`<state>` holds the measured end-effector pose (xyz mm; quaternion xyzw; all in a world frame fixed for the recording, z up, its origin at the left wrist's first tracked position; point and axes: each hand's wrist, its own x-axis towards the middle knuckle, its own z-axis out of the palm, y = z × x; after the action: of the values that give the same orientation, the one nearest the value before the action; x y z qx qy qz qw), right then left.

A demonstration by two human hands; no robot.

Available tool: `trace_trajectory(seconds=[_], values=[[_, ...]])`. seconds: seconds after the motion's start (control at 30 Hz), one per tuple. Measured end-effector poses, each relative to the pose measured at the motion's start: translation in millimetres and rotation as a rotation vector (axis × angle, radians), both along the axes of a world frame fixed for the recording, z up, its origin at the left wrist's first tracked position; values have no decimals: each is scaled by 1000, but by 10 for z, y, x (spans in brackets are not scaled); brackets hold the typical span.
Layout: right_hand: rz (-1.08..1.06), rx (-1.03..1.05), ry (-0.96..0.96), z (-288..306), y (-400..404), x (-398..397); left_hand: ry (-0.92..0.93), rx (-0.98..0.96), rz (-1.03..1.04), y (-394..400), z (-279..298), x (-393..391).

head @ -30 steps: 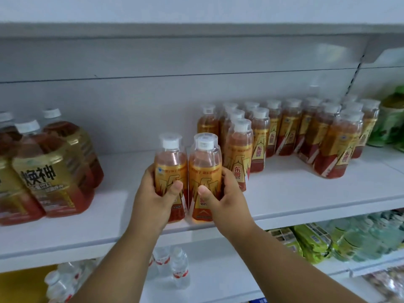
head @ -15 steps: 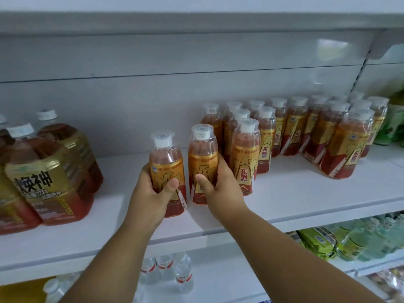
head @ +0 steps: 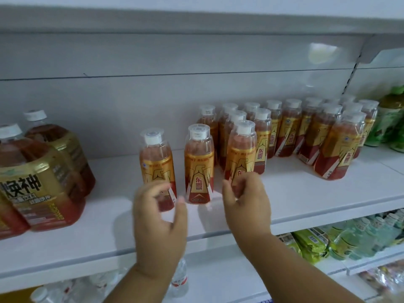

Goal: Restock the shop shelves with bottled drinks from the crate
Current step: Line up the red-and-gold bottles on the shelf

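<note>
White shelf (head: 306, 193); bottles (head: 199, 165) upright, hands clear.

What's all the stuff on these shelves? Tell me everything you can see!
Small bottles: about twenty, amber drink, gold-red labels, white caps, on the middle shelf; two stand apart at the left.
Big bottles: at least three, amber with gold labels, shelf's left end.
Green bottles: several, far right.
Water bottles: several, clear, lower shelf.
Green packs: several, lower shelf, right.
Left hand: fingers loosely curled, empty, before the leftmost small bottle.
Right hand: empty, beside it.
</note>
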<state>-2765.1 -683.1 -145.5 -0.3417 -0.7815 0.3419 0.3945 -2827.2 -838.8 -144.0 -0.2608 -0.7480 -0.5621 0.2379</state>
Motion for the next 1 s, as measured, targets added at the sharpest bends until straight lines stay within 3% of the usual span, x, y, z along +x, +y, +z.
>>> trace_trajectory(seconds=[0.07,0.2,0.4,0.6,1.0], values=[[-145,11,67,31,140,37,-33,-131,-119,185,-47,170],[-220,52,-91,173,287,-97,-143,-254,-120,490,-91,369],[-108,44,-62,106,442,-145,-257,-195,-76,725,-5,236],[3,50,-75,98,565,-67,-241,-240,65,772,-38,70],[33,94,-82,66,557,-50,-199,-313,134,1032,61,-79]])
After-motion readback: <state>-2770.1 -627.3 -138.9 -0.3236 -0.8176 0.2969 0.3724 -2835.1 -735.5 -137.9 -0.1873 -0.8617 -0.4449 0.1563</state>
